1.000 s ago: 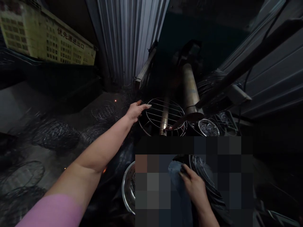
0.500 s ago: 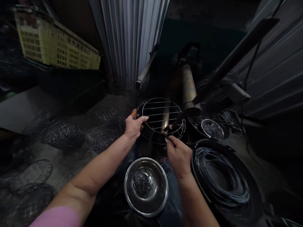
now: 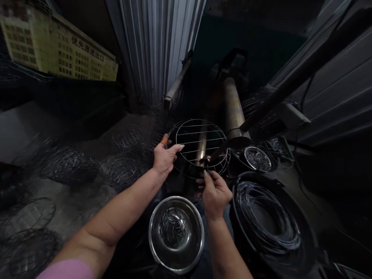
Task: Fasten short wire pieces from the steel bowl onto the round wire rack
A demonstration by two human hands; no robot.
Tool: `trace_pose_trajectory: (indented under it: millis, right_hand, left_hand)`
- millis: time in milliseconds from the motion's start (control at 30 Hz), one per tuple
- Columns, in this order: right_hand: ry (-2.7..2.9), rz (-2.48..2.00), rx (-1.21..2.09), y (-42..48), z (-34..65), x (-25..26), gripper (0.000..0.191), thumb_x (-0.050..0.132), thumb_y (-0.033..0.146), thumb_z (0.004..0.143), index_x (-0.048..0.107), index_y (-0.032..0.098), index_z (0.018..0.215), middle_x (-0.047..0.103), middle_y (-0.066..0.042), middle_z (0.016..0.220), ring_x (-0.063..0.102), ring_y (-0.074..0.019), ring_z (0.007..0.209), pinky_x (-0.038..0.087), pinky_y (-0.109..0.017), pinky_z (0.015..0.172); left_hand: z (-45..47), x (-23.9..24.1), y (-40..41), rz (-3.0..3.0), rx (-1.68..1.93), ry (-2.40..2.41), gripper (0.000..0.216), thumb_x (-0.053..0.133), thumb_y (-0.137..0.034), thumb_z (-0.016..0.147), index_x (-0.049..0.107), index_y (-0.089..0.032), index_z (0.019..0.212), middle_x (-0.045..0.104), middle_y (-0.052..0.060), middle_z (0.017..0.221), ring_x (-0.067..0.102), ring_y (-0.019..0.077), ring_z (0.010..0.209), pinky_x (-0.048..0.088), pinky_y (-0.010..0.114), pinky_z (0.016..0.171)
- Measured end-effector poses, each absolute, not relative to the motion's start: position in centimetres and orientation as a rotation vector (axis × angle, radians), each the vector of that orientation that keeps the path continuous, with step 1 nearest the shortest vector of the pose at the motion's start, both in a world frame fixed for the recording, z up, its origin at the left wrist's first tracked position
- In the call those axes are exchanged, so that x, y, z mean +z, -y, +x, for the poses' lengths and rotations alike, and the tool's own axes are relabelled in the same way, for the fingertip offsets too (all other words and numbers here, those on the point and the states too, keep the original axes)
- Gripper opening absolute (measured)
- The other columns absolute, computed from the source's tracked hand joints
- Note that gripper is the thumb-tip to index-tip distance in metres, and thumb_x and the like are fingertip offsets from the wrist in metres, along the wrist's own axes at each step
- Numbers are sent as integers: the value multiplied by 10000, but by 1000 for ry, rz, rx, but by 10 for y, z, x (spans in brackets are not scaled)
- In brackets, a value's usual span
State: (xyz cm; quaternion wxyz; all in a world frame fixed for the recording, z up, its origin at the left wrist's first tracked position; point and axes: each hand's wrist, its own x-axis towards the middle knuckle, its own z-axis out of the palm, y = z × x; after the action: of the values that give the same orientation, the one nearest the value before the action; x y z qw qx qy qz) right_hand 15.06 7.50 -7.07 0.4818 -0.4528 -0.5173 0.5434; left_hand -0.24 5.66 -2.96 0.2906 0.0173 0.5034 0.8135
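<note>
My left hand is gripping the rim of the round wire rack; my right hand is pinching its near edge; a shiny bowl is sitting below.

Round wire basket frame, tilted, gripped at its near rim.

Silvery steel bowl, pink sleeve, black wire coil

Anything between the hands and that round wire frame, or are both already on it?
Nothing visible in the way. The left hand grips the left rim of the wire frame. The right hand is at its near rim with fingertips pinched; whether they touch the wire is too dark to tell. The steel bowl sits nearer, below both hands.
</note>
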Motion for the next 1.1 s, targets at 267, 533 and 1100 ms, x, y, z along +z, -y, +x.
trace_pose_trajectory:
  millis: [267,533,1100]
  right_hand:
    - [1258,-1071,1324,-79,146,-69,512,701,507,698,604,76,958,633,-77,732,627,-175,587,518,-225,491]
    - [1258,-1037,1272,-79,147,-74,463,685,484,740,603,76,944,623,-65,699,602,-147,549,516,-221,506]
    - [1210,-1007,1276,-98,139,-66,431,705,426,664,631,68,893,610,-52,683,564,-127,486,461,-194,441]
  left_hand:
    - [-5,-27,-64,32,2179,-1335,896,768,-58,548,446,-202,1371,471,46,1114,507,24,544,269,159,362]
    - [-3,-25,-69,32,2159,-1329,895,763,-52,562,437,-194,1384,478,43,1085,504,26,557,275,165,381]
    - [-9,-27,-81,13,2113,-1340,898,750,-63,578,391,-157,1396,483,-8,816,471,50,548,246,172,401]
